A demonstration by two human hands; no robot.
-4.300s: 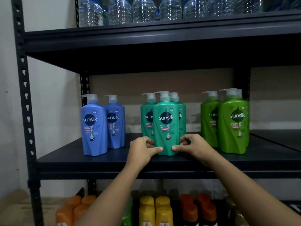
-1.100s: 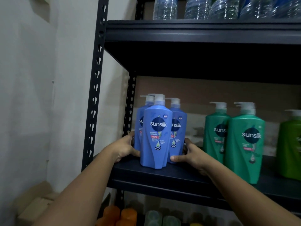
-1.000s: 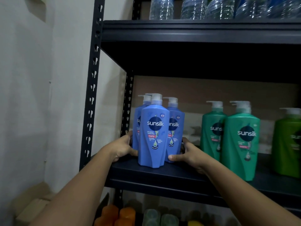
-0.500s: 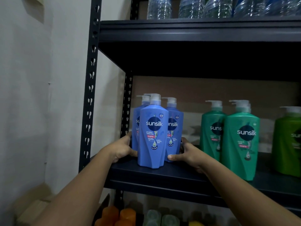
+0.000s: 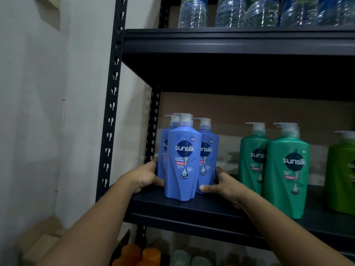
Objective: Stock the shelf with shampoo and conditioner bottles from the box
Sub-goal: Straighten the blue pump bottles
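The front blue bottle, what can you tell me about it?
The front blue bottle is glossy plastic with a pale pump top and a dark round "sunsilk" label marked shampoo. It stands upright near the shelf's front edge, with two more blue bottles close behind. The left hand and right hand hold the group's sides.

Some seconds ago both hands pinched the front green bottle at the frame centre. Now the left hand and right hand clasp the group of blue bottles from both sides, and the view has turned left. In the last second almost nothing moved.
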